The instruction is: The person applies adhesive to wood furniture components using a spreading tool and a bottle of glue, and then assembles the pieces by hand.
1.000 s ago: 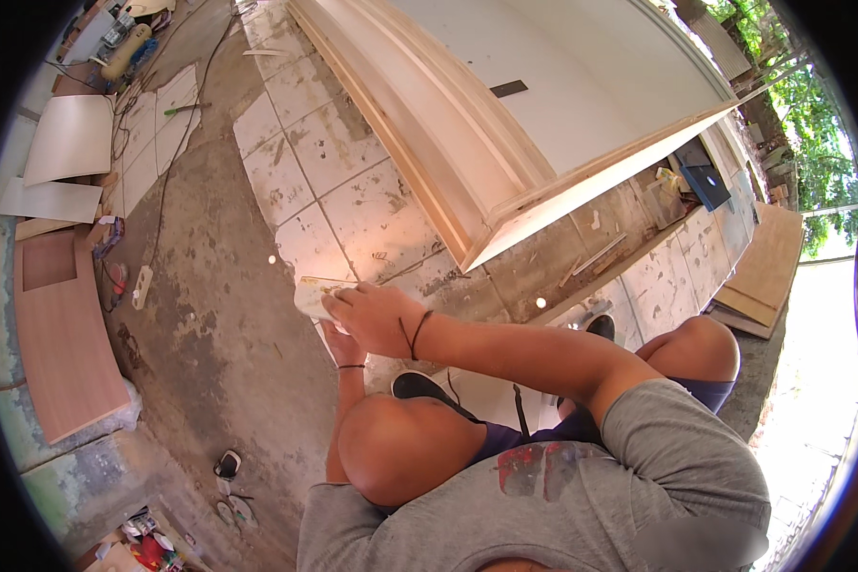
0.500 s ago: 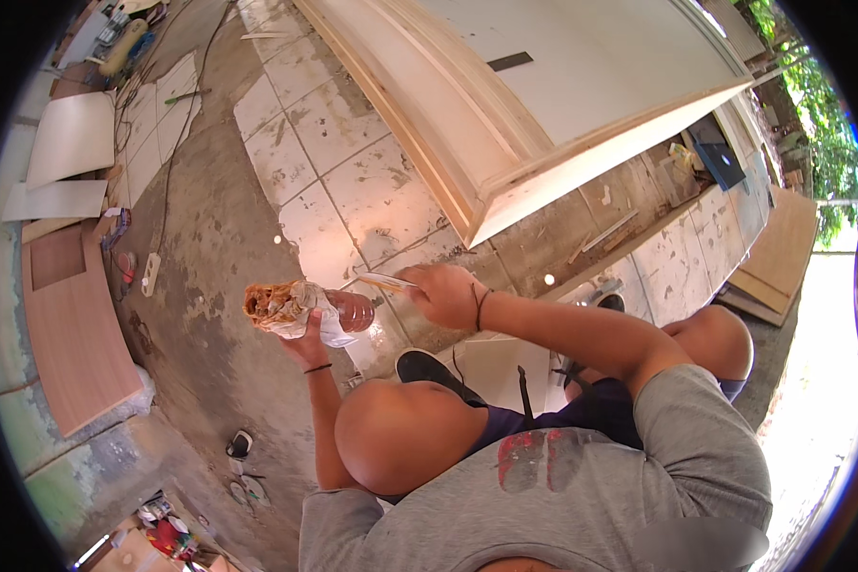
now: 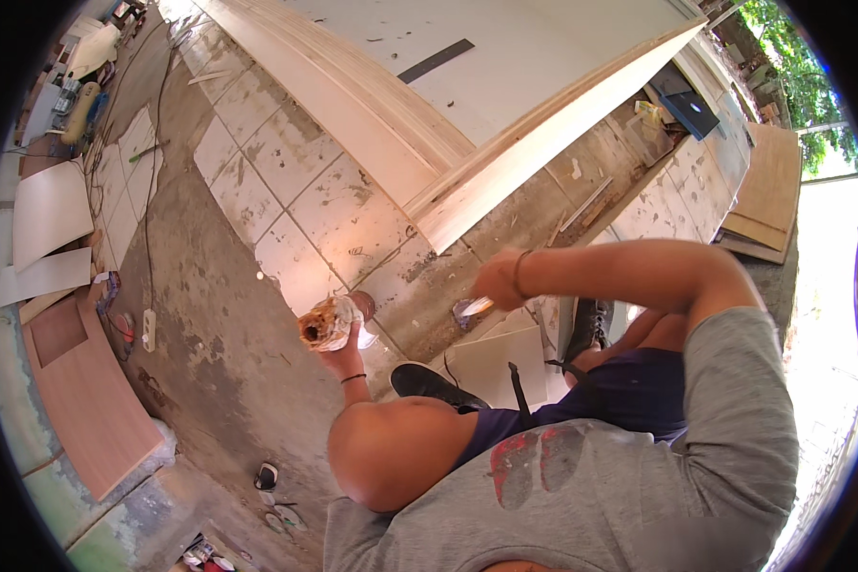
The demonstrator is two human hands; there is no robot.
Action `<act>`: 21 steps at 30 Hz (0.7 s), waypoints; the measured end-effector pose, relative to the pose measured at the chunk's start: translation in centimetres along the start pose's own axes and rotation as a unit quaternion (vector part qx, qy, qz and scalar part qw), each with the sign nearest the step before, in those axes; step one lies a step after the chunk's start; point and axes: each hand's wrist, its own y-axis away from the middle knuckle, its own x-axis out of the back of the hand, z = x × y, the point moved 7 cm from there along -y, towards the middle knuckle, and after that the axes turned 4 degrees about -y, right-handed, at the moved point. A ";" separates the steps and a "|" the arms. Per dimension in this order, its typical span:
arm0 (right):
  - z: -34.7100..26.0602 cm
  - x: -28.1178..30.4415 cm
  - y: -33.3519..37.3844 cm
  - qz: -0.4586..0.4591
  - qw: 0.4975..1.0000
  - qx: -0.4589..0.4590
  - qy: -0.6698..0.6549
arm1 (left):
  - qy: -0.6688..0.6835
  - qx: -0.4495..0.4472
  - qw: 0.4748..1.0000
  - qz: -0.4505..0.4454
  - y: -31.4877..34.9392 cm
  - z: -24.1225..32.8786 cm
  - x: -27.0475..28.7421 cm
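My left hand (image 3: 343, 357) is wrapped round a clear plastic bottle (image 3: 332, 322). Its open end is crusted with a sticky-looking brown substance, and a whitish wrap covers part of its side. My right hand (image 3: 499, 279) is closed on a thin, flat, pale strip (image 3: 475, 306), which points down toward the floor. Motion smears it, so its exact kind is unclear. The strip and the bottle are apart. Beyond both hands lies a large shallow wooden frame (image 3: 553, 114) with a pale panel inside.
A dark flat bar (image 3: 436, 60) lies on the panel. Wood boards lean at the left (image 3: 95, 410) and right (image 3: 763, 191). A power strip (image 3: 149, 330) with cable rests on the stained floor. A pale board (image 3: 499, 367) lies between my feet, and a sandal (image 3: 266, 476) is behind at the left.
My right hand has moved right, away from the bottle, with the strip turning downward. The bottle has shifted right and its open end has tipped toward me. The view has turned somewhat.
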 end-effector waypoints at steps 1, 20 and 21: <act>0.9 0.3 0.7 -0.042 0.999 -0.004 0.019 | 0.044 -0.022 0.999 0.012 -0.5 -1.1 0.6; 17.3 -2.5 11.6 0.146 0.972 -0.143 -0.118 | -0.040 0.380 0.713 -0.588 6.2 15.2 7.7; 17.7 -3.5 11.8 0.141 0.970 -0.155 -0.123 | -0.075 0.317 0.743 -0.584 5.3 20.6 6.1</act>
